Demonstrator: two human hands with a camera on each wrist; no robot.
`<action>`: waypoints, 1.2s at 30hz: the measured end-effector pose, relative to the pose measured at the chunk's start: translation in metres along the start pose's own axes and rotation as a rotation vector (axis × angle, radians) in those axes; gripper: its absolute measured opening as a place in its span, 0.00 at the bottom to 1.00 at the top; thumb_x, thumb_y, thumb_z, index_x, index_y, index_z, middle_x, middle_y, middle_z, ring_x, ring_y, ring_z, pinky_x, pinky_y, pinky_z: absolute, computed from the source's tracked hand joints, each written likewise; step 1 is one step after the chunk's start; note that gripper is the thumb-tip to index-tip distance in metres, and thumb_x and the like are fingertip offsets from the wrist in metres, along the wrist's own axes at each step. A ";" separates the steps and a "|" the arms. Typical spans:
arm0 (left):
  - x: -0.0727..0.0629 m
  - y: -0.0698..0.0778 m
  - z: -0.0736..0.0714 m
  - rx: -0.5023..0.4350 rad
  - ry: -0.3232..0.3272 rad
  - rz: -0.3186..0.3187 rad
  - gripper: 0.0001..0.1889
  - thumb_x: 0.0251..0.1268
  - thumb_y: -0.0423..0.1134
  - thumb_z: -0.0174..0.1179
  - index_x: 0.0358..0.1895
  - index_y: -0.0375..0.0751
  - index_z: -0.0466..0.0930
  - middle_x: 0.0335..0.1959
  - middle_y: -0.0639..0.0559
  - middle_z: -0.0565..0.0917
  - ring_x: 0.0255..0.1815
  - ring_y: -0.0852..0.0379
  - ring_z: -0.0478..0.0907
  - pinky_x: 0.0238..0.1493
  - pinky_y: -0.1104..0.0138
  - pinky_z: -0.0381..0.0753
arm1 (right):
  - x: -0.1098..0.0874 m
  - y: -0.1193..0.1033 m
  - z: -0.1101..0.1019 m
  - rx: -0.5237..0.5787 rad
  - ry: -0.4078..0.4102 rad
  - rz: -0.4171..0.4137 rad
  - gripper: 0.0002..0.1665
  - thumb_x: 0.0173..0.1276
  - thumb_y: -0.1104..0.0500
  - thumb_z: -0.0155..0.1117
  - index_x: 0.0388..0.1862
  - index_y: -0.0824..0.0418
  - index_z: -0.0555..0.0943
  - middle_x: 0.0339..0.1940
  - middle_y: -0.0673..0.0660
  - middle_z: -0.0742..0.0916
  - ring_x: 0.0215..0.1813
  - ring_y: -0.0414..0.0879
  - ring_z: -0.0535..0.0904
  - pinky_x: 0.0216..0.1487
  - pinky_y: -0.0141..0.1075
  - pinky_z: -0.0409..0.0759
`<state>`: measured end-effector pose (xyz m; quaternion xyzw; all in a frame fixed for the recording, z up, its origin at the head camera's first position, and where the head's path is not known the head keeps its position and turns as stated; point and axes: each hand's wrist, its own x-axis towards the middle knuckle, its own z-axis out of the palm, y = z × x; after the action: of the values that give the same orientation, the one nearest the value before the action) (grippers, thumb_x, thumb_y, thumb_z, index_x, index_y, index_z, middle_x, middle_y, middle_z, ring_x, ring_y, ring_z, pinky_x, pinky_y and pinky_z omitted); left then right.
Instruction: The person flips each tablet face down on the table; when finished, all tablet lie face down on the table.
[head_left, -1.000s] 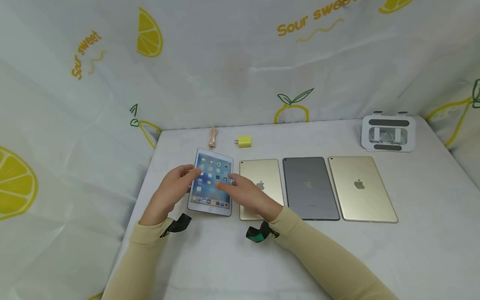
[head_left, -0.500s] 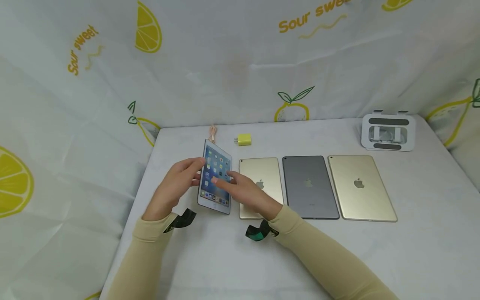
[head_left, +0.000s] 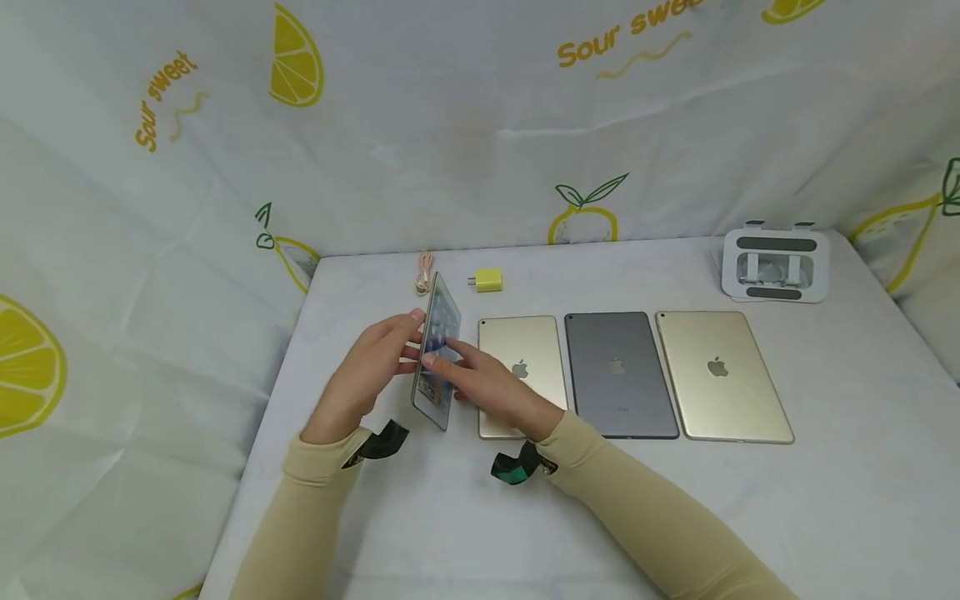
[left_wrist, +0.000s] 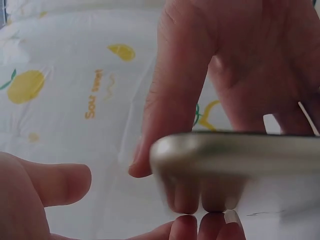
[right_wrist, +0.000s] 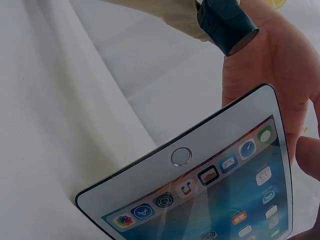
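Observation:
A white-fronted tablet (head_left: 444,312) stands steeply tilted between both hands, its lit screen toward the right hand. My left hand (head_left: 363,367) is at its back. In the left wrist view, left fingertips (left_wrist: 184,227) touch the shiny gold back of the tablet (left_wrist: 240,155), while the left thumb (left_wrist: 65,185) is apart from it. My right hand (head_left: 495,387) holds the tablet on the screen side, with its thumb at the left edge and other fingers toward the right edge. The right wrist view shows the tablet's home button end (right_wrist: 181,156) and screen icons; some fingers are hidden.
To the right lie a gold tablet (head_left: 517,333), a grey tablet (head_left: 618,392) and a larger gold tablet (head_left: 723,400), backs up. Behind are a coiled pink cable (head_left: 423,273), a yellow charger plug (head_left: 489,280) and a folded white stand (head_left: 777,265).
The tablet has turned from facing up to standing nearly on edge, its left side raised. My left hand has moved right with it, its thumb leaving the screen; my right hand has hardly moved.

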<state>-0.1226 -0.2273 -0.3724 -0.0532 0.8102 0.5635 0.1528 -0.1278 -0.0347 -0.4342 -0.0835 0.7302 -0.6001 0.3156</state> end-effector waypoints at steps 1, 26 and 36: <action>0.000 0.000 0.000 -0.003 -0.001 -0.002 0.35 0.85 0.63 0.48 0.72 0.34 0.76 0.63 0.38 0.79 0.58 0.47 0.80 0.65 0.54 0.85 | 0.000 0.000 0.000 0.016 -0.006 -0.004 0.53 0.79 0.29 0.60 0.91 0.52 0.55 0.79 0.67 0.77 0.77 0.60 0.79 0.74 0.55 0.81; 0.014 -0.022 0.023 -0.100 -0.113 -0.106 0.37 0.87 0.64 0.41 0.80 0.39 0.70 0.80 0.42 0.73 0.75 0.40 0.77 0.76 0.44 0.78 | -0.014 -0.016 -0.017 0.101 0.020 -0.126 0.50 0.77 0.52 0.71 0.90 0.52 0.57 0.81 0.65 0.75 0.71 0.60 0.84 0.62 0.48 0.90; 0.029 -0.033 0.033 -0.067 -0.131 -0.152 0.39 0.86 0.67 0.40 0.79 0.39 0.71 0.78 0.38 0.74 0.78 0.37 0.73 0.77 0.40 0.75 | -0.028 -0.013 -0.033 0.098 0.018 -0.153 0.45 0.80 0.63 0.63 0.90 0.56 0.56 0.83 0.71 0.72 0.77 0.69 0.77 0.67 0.52 0.87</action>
<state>-0.1351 -0.2059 -0.4219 -0.0825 0.7729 0.5792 0.2457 -0.1276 0.0034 -0.4097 -0.1180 0.6944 -0.6581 0.2660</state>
